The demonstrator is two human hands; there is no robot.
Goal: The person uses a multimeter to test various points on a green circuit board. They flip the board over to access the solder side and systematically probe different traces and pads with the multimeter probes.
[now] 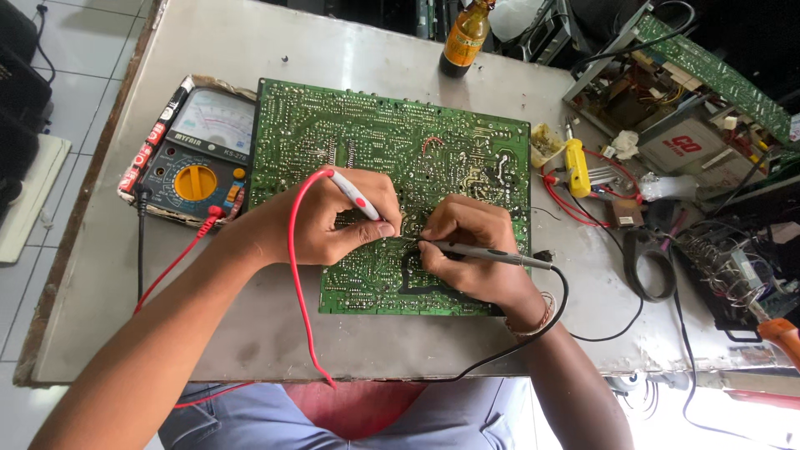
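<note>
On the green circuit board at bench centre, our left hand pinched the red probe, right hand pinched the black probe; we judged steady, separated tips best.

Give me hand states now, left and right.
Left hand: closed on the red probe, tip on the green circuit board.
Right hand: closed on the black probe, tip on the same board.
</note>
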